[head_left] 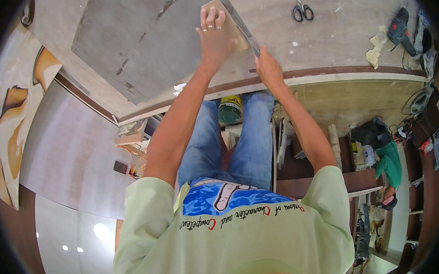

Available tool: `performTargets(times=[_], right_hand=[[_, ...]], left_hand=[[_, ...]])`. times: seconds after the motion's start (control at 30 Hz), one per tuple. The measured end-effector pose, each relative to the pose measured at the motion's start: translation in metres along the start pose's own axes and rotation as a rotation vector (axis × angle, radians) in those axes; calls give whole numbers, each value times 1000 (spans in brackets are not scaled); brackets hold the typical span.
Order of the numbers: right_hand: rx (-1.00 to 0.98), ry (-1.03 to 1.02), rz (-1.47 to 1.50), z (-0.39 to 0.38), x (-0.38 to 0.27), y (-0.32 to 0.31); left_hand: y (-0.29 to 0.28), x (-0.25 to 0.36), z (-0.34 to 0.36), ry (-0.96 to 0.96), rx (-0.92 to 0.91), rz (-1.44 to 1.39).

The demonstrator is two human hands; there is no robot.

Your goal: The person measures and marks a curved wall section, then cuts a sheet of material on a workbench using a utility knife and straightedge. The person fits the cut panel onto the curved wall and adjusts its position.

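Observation:
My left hand [216,40] lies with its fingers stretched over a light wooden board [242,41], pressing it down on the worktop. A ring shows on that hand. Beside the board's right edge, my right hand [269,67] is closed around the end of a thin grey tool [256,50]; its exact kind is hard to make out. A narrow dark strip runs along the board's edge above that tool. Under and left of the board is a large grey sheet [138,41] with dark scuff marks.
Black-handled scissors [302,12] and a dark power tool [399,28] lie on the worktop [334,34] to the right. Below its edge stands a green tub [229,110]. At the lower right is a person in a green top [389,164]. A brown-patterned panel [14,107] leans at left.

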State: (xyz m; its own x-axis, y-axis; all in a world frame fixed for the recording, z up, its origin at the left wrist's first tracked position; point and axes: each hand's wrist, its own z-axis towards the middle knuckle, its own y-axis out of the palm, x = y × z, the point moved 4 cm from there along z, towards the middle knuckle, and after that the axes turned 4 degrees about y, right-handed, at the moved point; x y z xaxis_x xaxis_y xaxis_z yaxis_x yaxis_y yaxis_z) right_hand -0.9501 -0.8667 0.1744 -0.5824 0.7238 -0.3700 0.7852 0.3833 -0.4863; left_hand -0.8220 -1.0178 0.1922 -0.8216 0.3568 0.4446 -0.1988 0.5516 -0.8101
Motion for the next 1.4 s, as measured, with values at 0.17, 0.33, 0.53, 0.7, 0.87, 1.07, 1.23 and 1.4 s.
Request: performTargets(times=[0.17,0.33,0.53,0.7,0.87,1.07,1.23,1.4], right_hand=[[22,-51,20,-30,17,-1],[-49,-47,-55,-41,26,-15],[58,-80,72,-27,2,-34],[65,-80,113,17,-36,-28],[63,-79,109,28,-41,-21],[86,-84,98,25,-35,-12],[-24,-38,28,3,-3,-9],[50,-101,16,-19,12,-9]], left_hand=[[3,-3,5,6,-1,8],[9,-7,1,-24,-47,16],[9,-4,0,1,-8,25],[8,-7,1,2,-15,19],[15,-12,-1,14,5,14],[17,-12,-2,2,-6,17],[13,-9,-1,20,24,13],[8,-8,3,7,2,2]])
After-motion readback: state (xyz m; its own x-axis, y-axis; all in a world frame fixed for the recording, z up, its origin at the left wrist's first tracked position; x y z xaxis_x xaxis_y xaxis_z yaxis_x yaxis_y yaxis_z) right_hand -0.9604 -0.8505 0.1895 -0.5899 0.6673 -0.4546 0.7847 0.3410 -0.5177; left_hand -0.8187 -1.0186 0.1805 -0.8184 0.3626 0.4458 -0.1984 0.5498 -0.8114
